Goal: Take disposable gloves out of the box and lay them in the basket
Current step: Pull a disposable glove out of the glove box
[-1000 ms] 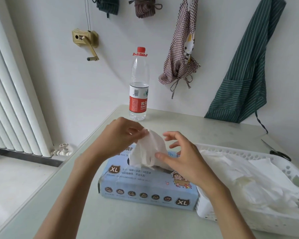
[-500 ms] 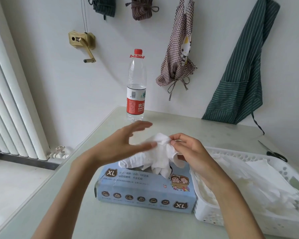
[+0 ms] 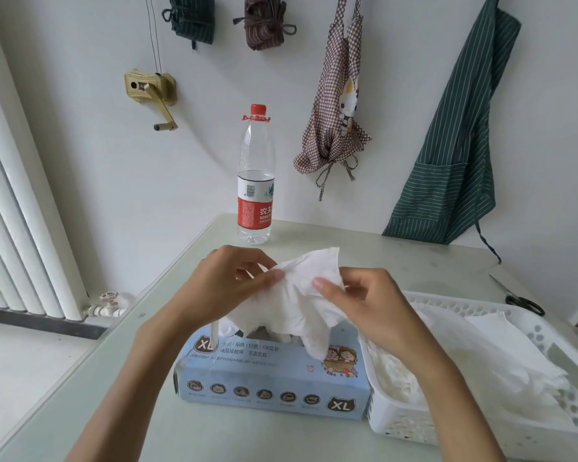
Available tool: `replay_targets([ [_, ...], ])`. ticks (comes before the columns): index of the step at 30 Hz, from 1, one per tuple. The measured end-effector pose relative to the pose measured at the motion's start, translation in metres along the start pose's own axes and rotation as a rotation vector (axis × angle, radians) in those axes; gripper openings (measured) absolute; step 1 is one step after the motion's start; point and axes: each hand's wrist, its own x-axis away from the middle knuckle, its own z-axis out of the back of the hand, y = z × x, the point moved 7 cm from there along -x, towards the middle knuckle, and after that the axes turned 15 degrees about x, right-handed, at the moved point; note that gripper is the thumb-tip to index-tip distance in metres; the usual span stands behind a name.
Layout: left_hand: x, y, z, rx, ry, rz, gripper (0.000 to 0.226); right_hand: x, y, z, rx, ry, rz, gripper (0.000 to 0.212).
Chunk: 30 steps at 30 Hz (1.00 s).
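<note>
A white disposable glove (image 3: pixel 297 295) hangs spread out above the light blue glove box (image 3: pixel 274 375), its fingers dangling down toward the box's top opening. My left hand (image 3: pixel 227 288) pinches the glove's cuff edge on the left. My right hand (image 3: pixel 367 301) pinches it on the right between thumb and fingers. To the right of the box stands the white plastic basket (image 3: pixel 548 331), with several white gloves (image 3: pixel 481 358) lying in it.
A water bottle (image 3: pixel 256 181) with a red cap stands at the table's far edge. Black scissors (image 3: pixel 518 296) lie behind the basket. Aprons (image 3: pixel 454 145) hang on the wall. A radiator (image 3: pixel 20 211) is to the left of the table.
The glove has been lifted higher out of the box and pulled open wider between both hands. My left hand now pinches its edge instead of brushing it with straight fingers.
</note>
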Motion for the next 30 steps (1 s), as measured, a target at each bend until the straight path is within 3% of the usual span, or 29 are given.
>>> replay_targets([
  [5, 0.005, 0.003, -0.010, 0.172, -0.150, 0.045, 0.029, 0.005, -0.003, 0.029, -0.223, 0.125, 0.011, 0.015],
  [11, -0.001, 0.019, -0.009, 0.262, -0.123, 0.045, 0.014, 0.007, 0.002, 0.078, -0.356, 0.209, -0.076, 0.008],
  [16, -0.016, 0.055, -0.023, 0.241, -0.138, -0.016, 0.015, 0.018, 0.006, 0.115, -0.547, 0.120, -0.132, 0.029],
  [19, -0.029, 0.080, -0.043, 0.172, -0.194, -0.073, 0.018, 0.028, -0.001, 0.141, -0.716, 0.099, -0.102, 0.025],
  [21, -0.037, 0.091, -0.060, 0.085, -0.199, -0.093, 0.020, 0.036, 0.005, 0.161, -0.645, 0.143, -0.106, 0.021],
  [26, -0.048, 0.092, -0.092, 0.005, -0.162, -0.077, 0.022, 0.053, 0.027, 0.197, -0.075, 0.404, -0.155, 0.008],
  [30, -0.039, 0.098, -0.083, 0.091, 0.025, -0.123, 0.015, 0.072, 0.017, 0.201, 0.088, 0.580, -0.035, 0.007],
])
